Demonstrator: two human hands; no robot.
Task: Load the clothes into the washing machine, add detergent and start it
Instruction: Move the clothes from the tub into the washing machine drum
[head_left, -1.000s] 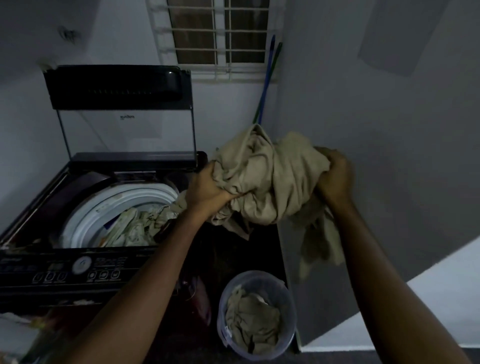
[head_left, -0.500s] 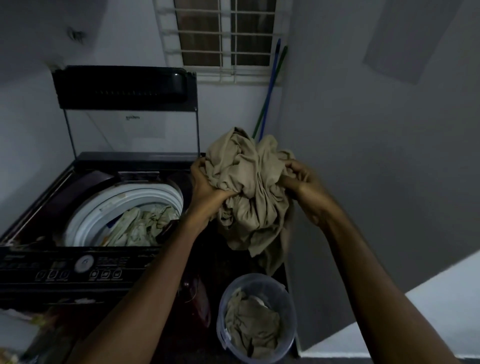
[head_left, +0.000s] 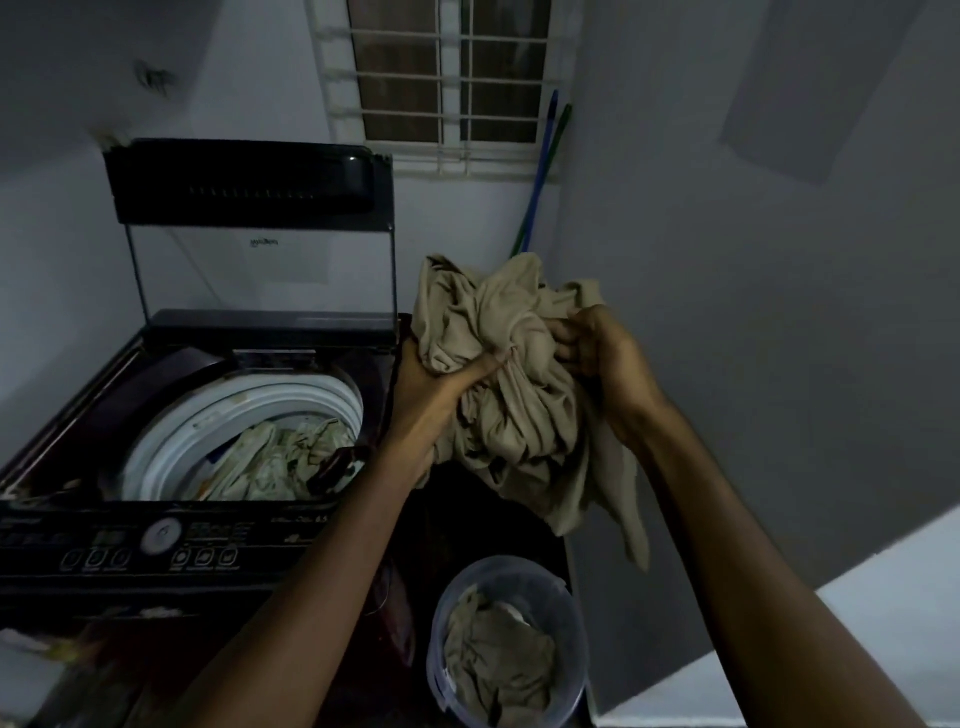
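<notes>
Since half second back, bundled beige cloth (head_left: 511, 379) drawn tighter, my right hand (head_left: 597, 353) moved in closer toward left. Cloth mid-frame, held in air just right of washing machine (head_left: 218, 395). Left hand (head_left: 436, 384) clenched on bunch from below; right fingers curled into folds at its side. Loading step underway. Drum (head_left: 249, 410), lower left, lid (head_left: 249, 234) up, already holds clothes. Bucket (head_left: 506, 644) below holds more. Next, I judge: swing bundle left over drum, let go.

The washing machine (head_left: 171, 551) stands with its lid (head_left: 249, 234) upright, so the drum mouth (head_left: 291, 400) is reachable from above, partly filled with clothes (head_left: 270, 462). The grey wall (head_left: 727, 312) closes the right; a bucket (head_left: 571, 623) blocks the floor below.
</notes>
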